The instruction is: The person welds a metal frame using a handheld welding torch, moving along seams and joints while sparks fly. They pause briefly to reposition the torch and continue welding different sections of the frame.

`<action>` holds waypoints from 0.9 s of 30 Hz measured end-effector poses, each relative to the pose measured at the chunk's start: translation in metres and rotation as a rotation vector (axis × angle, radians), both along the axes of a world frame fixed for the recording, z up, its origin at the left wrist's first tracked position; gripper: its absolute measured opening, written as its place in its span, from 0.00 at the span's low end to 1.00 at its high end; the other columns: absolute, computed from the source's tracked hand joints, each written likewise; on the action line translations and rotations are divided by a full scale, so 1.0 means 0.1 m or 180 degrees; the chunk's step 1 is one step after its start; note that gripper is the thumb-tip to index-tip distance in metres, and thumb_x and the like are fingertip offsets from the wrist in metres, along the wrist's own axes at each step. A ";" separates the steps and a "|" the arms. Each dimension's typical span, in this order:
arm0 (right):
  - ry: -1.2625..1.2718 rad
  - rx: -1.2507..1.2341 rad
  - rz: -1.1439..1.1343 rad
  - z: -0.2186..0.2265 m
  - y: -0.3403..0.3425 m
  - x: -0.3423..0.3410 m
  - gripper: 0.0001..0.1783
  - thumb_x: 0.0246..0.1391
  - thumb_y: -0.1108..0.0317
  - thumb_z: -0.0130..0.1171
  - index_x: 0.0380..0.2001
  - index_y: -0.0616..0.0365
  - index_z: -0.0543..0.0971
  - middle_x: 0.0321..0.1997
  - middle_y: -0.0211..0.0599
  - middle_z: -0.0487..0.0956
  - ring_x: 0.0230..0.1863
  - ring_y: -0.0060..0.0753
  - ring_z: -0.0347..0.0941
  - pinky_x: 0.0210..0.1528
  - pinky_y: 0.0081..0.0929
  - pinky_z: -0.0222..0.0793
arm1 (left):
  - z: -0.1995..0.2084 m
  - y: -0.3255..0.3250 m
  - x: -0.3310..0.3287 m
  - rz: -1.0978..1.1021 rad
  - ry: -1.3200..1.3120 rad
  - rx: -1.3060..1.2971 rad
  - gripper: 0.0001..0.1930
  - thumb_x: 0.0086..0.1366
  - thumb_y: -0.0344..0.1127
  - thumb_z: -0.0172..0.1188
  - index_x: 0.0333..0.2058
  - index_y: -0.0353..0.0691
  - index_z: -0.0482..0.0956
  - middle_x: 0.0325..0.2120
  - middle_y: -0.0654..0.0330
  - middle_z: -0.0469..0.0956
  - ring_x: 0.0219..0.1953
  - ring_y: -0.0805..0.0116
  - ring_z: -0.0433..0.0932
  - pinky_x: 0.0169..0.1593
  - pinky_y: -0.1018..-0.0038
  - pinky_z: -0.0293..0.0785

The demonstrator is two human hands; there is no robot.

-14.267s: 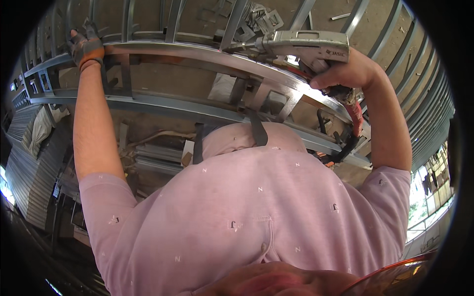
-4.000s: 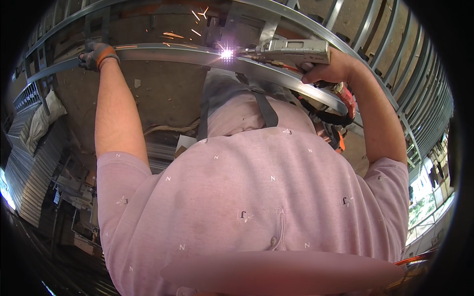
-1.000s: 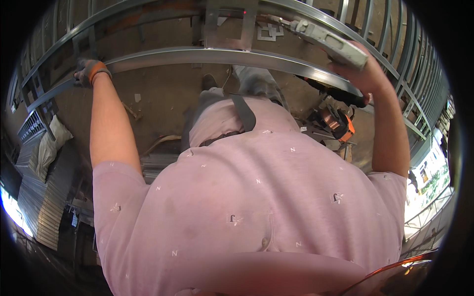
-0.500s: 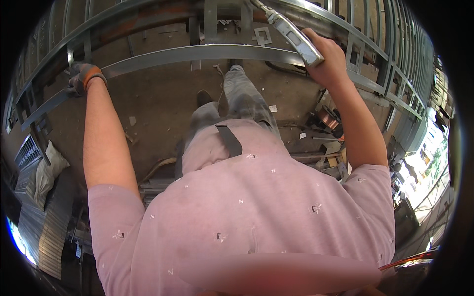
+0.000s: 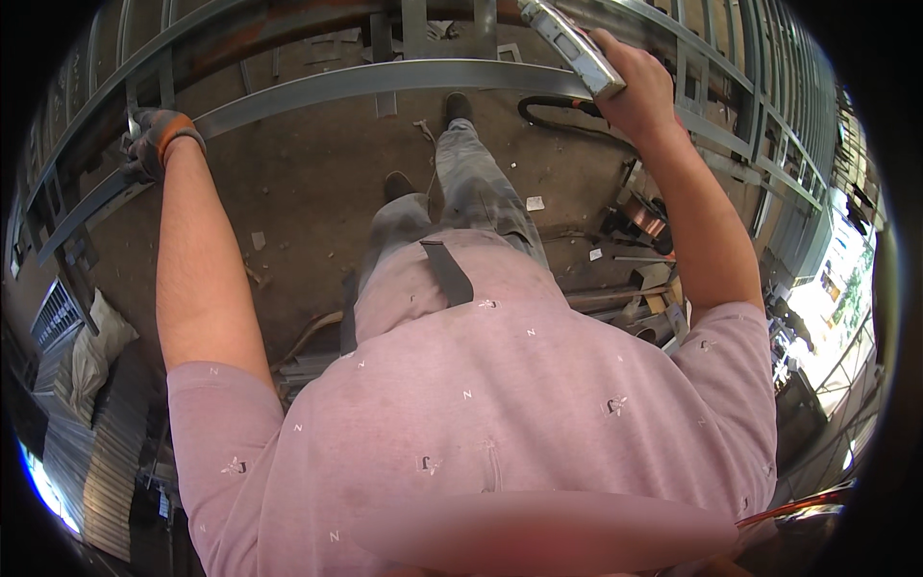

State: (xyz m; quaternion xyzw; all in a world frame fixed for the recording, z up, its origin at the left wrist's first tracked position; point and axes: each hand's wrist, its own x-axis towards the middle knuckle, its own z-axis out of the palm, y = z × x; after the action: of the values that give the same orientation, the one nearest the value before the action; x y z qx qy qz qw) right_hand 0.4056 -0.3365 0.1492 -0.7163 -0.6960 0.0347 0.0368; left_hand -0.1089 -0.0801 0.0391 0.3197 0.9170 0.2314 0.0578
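My left hand (image 5: 159, 144) wears a grey glove with an orange cuff. Its fingers curl around the metal frame (image 5: 317, 93) at the far left, where an upright meets the curved-looking rail. My bare right hand (image 5: 638, 94) is wrapped round a worn silver-white hand tool (image 5: 573, 46) with a long boxy body and a recessed panel. The tool's front end runs out of the picture at the top, over the far part of the frame. A black hose (image 5: 543, 104) loops below the tool near my right hand; where it joins is hidden.
More metal bars (image 5: 798, 125) stand at the right. On the floor lie a copper-coloured wire spool (image 5: 642, 219), scraps and a white paper piece (image 5: 535, 203). A pale sack (image 5: 108, 332) rests on corrugated sheets (image 5: 104, 462) at the left. My feet are under the frame.
The tool and my right hand have moved slightly up and left, so its narrow nose has left the picture. My left hand stays on the frame. The whole view has tilted slightly.
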 end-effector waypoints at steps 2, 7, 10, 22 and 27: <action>-0.0118 -0.0013 -0.0029 -0.02 -0.01 0.03 0.27 0.52 0.65 0.66 0.58 0.45 0.78 0.40 0.47 0.85 0.46 0.60 0.80 0.45 0.53 0.76 | -0.04 0.03 -0.05 -0.0088 0.0095 -0.0094 0.45 0.74 0.66 0.44 0.72 0.29 0.61 0.76 0.44 0.57 0.79 0.46 0.52 0.78 0.56 0.49; -0.0163 0.0111 -0.0039 -0.03 -0.02 0.03 0.26 0.53 0.64 0.65 0.57 0.43 0.78 0.40 0.46 0.85 0.46 0.58 0.81 0.46 0.54 0.76 | -0.52 0.29 -0.48 -0.0548 0.0807 -0.0799 0.34 0.78 0.55 0.39 0.75 0.42 0.59 0.75 0.41 0.57 0.77 0.46 0.56 0.79 0.52 0.45; -0.0190 -0.0118 -0.0051 -0.03 0.09 -0.04 0.24 0.54 0.63 0.64 0.56 0.42 0.78 0.41 0.45 0.85 0.47 0.58 0.81 0.47 0.54 0.76 | -0.90 0.45 -0.89 -0.0837 0.0775 -0.0821 0.30 0.79 0.46 0.36 0.76 0.47 0.53 0.75 0.44 0.59 0.77 0.40 0.55 0.78 0.44 0.42; -0.0271 -0.0255 -0.0271 0.06 0.02 -0.07 0.28 0.49 0.67 0.66 0.57 0.42 0.78 0.41 0.45 0.85 0.47 0.59 0.81 0.47 0.54 0.78 | -0.42 0.18 -0.30 -0.0759 0.0647 -0.0615 0.33 0.76 0.52 0.42 0.74 0.43 0.60 0.75 0.44 0.58 0.77 0.41 0.54 0.77 0.48 0.47; -0.0361 -0.0154 -0.0256 -0.02 -0.02 0.01 0.30 0.49 0.66 0.66 0.59 0.41 0.77 0.42 0.45 0.86 0.48 0.58 0.81 0.48 0.53 0.78 | -0.31 0.13 -0.19 -0.0726 0.0496 -0.0500 0.34 0.75 0.53 0.43 0.73 0.40 0.60 0.75 0.43 0.57 0.77 0.42 0.53 0.76 0.50 0.49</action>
State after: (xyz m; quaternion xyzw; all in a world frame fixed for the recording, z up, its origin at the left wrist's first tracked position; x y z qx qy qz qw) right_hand 0.4070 -0.3390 0.1475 -0.7451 -0.6666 0.0094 -0.0186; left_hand -0.1284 -0.0673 0.0085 0.4332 0.8918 0.1253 0.0372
